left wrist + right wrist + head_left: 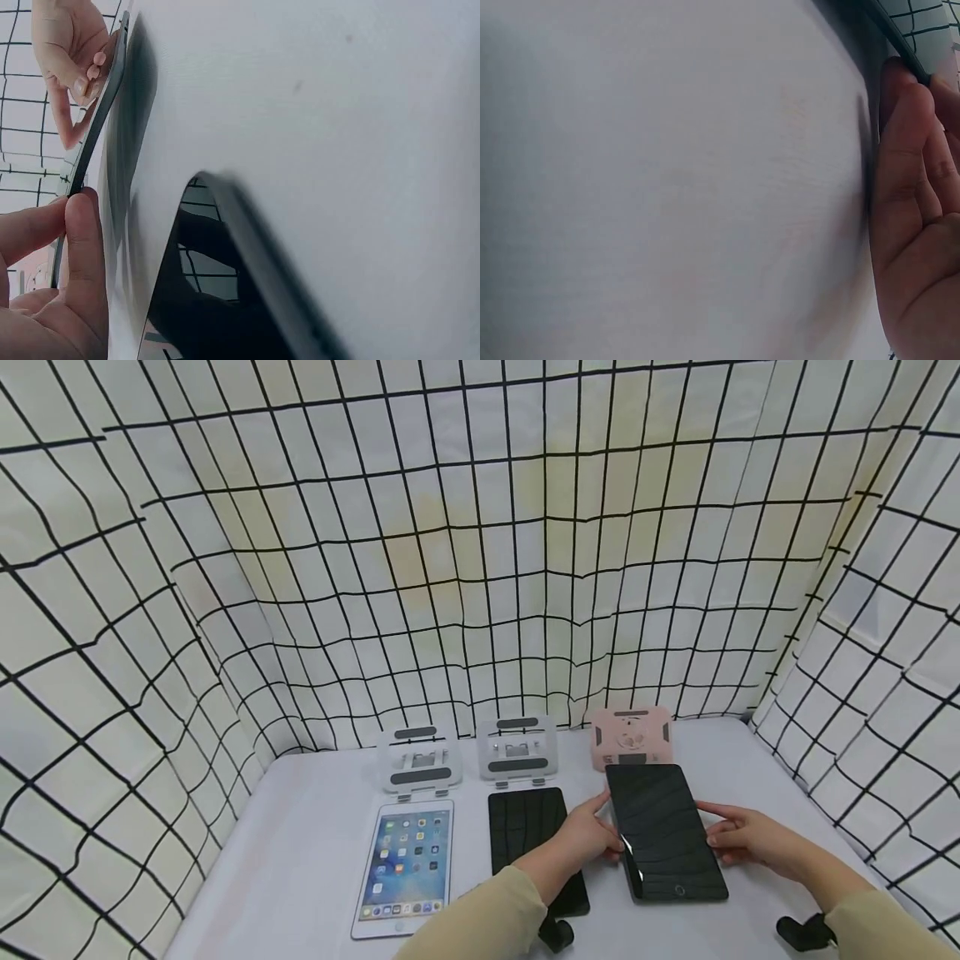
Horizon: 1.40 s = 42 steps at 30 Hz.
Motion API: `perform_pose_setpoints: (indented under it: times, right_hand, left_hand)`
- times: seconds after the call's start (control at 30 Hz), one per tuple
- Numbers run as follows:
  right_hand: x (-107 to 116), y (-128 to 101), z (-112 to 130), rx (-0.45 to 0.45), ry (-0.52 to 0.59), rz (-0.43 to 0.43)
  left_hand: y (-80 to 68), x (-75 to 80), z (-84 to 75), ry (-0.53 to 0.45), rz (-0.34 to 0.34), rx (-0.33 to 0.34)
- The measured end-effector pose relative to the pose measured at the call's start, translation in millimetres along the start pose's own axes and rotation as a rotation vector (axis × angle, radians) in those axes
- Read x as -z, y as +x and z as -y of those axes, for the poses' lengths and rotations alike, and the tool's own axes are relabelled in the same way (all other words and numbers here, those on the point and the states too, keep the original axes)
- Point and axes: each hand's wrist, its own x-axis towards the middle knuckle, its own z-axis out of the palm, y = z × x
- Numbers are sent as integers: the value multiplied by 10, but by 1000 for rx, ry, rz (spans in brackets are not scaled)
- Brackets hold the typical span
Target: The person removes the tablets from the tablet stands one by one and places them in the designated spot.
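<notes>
A dark-screened black tablet [663,831] is at the right of the white table [300,827], its left side raised off the surface. My left hand [606,835] pinches its left edge, and in the left wrist view the thumb and a finger of the left hand [71,206] clamp the thin tablet edge [90,142]. My right hand [716,831] holds the right edge; in the right wrist view its fingers [911,187] curl against the tablet edge [900,37]. A pink stand [632,737] sits just behind this tablet.
A second black tablet [528,843] lies just left of my left forearm, and a white tablet [405,868] with a lit screen lies further left. Two white stands [417,760] [517,747] stand behind them. Grid-patterned cloth walls enclose the table.
</notes>
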Motion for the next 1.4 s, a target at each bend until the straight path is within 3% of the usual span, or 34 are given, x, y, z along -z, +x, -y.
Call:
perform_pose_setpoints:
  times: [0.4,0.8,1.17,1.4]
  right_hand:
    - [3,-47,15,-32,8,55]
    - [17,-36,66,-70,-9,64]
    - [-3,-8,83,-89,-68,25]
    - [16,3,84,-71,-95,32]
  left_hand:
    - [-50,-48,35,18,-1,115]
    - [52,-27,-2,92,1,239]
    - [72,44,1,142,80,262]
    - [33,35,-26,183,43,231]
